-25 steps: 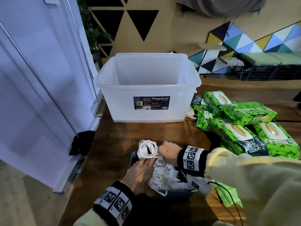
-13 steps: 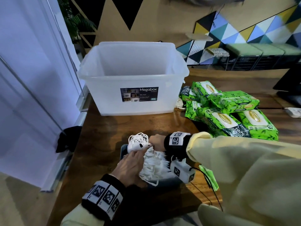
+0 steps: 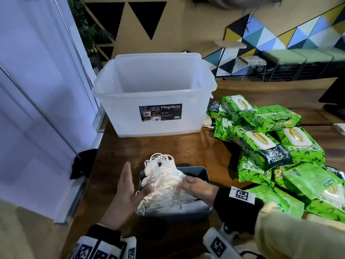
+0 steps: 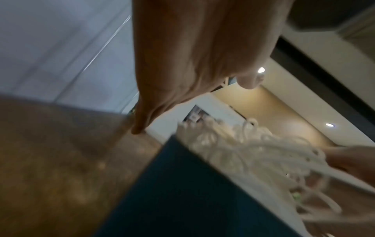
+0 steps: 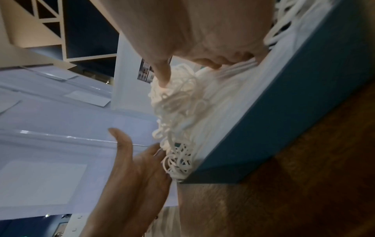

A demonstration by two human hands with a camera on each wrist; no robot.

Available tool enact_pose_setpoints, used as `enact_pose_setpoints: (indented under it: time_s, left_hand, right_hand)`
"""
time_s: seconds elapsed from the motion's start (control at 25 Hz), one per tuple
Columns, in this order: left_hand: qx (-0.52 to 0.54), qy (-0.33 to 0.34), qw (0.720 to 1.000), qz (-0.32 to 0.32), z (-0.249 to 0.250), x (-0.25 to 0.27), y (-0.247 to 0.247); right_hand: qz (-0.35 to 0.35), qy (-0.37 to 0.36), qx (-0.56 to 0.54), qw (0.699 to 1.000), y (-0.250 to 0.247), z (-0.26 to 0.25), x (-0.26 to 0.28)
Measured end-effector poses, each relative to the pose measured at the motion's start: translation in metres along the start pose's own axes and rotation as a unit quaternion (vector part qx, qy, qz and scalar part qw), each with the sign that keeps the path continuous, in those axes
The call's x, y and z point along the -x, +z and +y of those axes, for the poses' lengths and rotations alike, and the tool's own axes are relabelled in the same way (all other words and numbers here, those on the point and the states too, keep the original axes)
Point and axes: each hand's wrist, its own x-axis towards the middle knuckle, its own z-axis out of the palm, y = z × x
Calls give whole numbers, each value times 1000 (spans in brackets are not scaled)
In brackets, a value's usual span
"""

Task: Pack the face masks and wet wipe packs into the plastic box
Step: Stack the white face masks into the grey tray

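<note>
Face masks [image 3: 164, 182] lie as one white bundle in a dark grey tray [image 3: 202, 174] at the near edge of the wooden table [image 3: 186, 150], and their tangled ear loops hang over the tray's left and far rim. Left hand [image 3: 127, 195] is at the left of the tray with the palm turned to the bundle, fingers straight and spread, the fingertips touching the loops but gripping nothing. Right hand [image 3: 197, 186] lies on the right side of the bundle; in the right wrist view its fingers [image 5: 162, 72] are bent into the masks and seem to hold them, with one finger pressed into the loops. Plastic box [image 3: 155, 94], translucent and with a "Megabox" label on the near wall, stands on the far part of the table, and nothing can be seen inside it. Green wet wipe packs [image 3: 270, 139] are piled on the right side of the table, just beside the box and the tray.
</note>
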Motion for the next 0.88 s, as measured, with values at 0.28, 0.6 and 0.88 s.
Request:
enact_pose_setpoints:
  time_s: [0.28, 0.6, 0.88]
  left_hand:
    - [145, -184, 971, -50, -38, -23, 39]
    - [230, -178, 956, -50, -46, -24, 31]
    - [11, -144, 989, -46, -21, -24, 3]
  right_hand:
    - [110, 121, 9, 986, 46, 15, -40]
    - [54, 53, -77, 994, 4, 10, -19]
    - [192, -57, 82, 976, -43, 34, 13]
